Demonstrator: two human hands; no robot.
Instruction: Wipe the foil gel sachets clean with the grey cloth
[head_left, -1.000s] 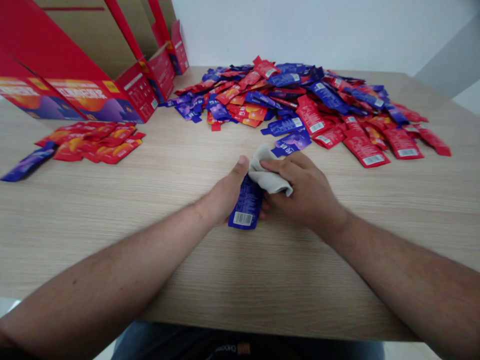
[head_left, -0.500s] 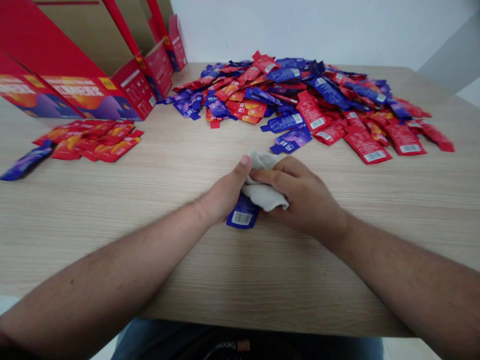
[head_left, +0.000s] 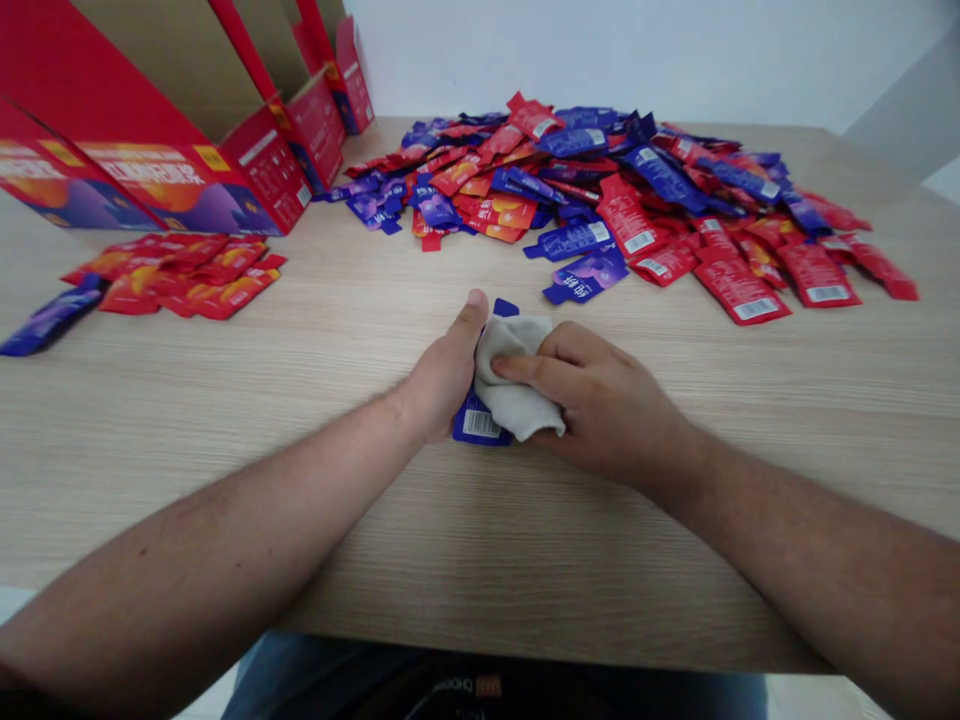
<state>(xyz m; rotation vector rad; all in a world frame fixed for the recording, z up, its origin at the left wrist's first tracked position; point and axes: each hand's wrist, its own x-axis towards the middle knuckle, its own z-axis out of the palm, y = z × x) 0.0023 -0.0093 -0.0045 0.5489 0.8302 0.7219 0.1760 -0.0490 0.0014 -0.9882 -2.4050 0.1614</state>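
A blue sachet [head_left: 478,424] with a white barcode label lies under a pale grey cloth [head_left: 517,385], just in front of me over the table. My left hand [head_left: 448,375] grips the sachet along its left side, thumb up, its other fingers hidden behind it. Pressed against the sachet's face is the cloth, bunched in my right hand [head_left: 600,395], with the index finger pushing into it. The sachet's narrow top end shows above the cloth, and its barcode end below.
A big heap of red and blue sachets [head_left: 570,190] spreads along the back of the wooden table [head_left: 360,560]. At the left lie a smaller group of red sachets [head_left: 180,275] and one blue sachet [head_left: 52,315]. Open red cartons [head_left: 262,165] stand behind them.
My right hand has slid the cloth down over the sachet, uncovering its top end. My left thumb has shifted slightly left and up.
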